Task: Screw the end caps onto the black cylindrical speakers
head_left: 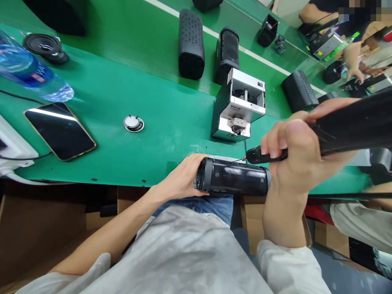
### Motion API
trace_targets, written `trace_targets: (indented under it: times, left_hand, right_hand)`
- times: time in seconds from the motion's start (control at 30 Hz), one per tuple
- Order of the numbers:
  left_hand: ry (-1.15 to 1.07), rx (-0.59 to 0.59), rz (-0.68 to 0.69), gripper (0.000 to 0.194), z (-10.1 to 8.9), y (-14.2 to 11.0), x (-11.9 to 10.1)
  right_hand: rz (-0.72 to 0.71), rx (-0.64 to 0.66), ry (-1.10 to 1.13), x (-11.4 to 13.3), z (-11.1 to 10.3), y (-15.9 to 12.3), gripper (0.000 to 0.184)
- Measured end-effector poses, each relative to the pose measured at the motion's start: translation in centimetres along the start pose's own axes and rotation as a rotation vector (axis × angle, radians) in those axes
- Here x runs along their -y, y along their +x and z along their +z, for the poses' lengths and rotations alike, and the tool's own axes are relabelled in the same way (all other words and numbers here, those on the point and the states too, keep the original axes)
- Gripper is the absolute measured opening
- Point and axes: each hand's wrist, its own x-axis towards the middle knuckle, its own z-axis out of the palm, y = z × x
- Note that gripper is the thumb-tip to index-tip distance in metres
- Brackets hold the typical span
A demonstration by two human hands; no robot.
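A black cylindrical speaker lies on its side at the near edge of the green table. My left hand is wrapped round its left end. My right hand is closed on a black electric screwdriver. The driver's thin bit points left and touches the top of the speaker near its middle. Just behind the bit stands a white and black screw feeder box.
On the left lie a phone, a water bottle, a loose speaker driver and a small round metal part. Several black speakers rest on the belt behind. A co-worker's hand works at the far right.
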Motion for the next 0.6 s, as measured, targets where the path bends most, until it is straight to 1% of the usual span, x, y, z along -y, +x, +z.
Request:
trace_targets:
  times: [0.17, 0.4, 0.53, 0.6]
  left_hand:
    - [-0.038, -0.008, 0.004, 0.103, 0.0, 0.1, 0.0]
    - [-0.067, 0.009, -0.009, 0.096, -0.3, 0.2, -0.3]
    - [-0.06, 0.012, -0.02, 0.098, -0.2, 0.1, -0.3]
    - [-0.04, 0.009, -0.02, 0.101, -0.2, 0.1, -0.3]
  right_hand:
    - [-0.028, -0.004, 0.012, -0.2, 0.1, -0.7, 0.021]
    - [-0.092, -0.078, -0.117, -0.4, 0.1, -1.3, 0.028]
    - [-0.075, -0.1, -0.135, -0.4, -0.1, -1.5, 0.025]
    - [-0.032, -0.055, -0.108, 0.0, -0.4, -1.2, 0.023]
